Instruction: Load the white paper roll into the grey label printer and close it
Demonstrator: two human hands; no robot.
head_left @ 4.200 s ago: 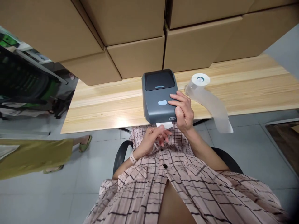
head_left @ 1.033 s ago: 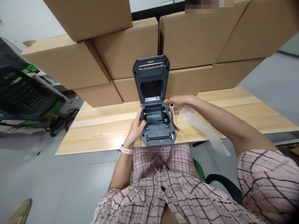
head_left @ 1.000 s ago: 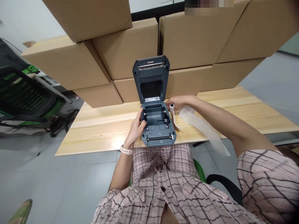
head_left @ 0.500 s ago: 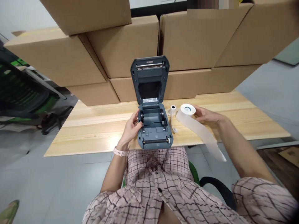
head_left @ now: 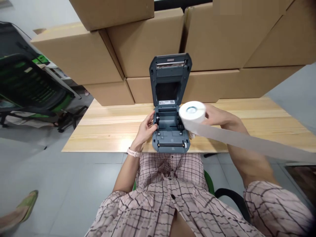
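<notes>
A grey label printer (head_left: 170,131) sits at the front edge of the wooden table (head_left: 106,131) with its lid (head_left: 170,77) raised and its roll bay empty. My left hand (head_left: 146,126) grips the printer's left side, fingers curled on the housing. My right hand (head_left: 218,117) holds a white label roll (head_left: 192,115) lifted above the printer's right side. A long loose strip (head_left: 254,143) trails from the roll toward the right edge of the view.
Stacked cardboard boxes (head_left: 209,42) line the back of the table right behind the printer lid. A black and green chair (head_left: 32,85) stands to the left. Another person's foot in a green sandal (head_left: 21,210) shows on the floor at lower left.
The printer lid went from shut to raised. My right hand set down a small spent core, took the full roll off the table and lifted it toward the printer. The left hand stayed on the printer's side.
</notes>
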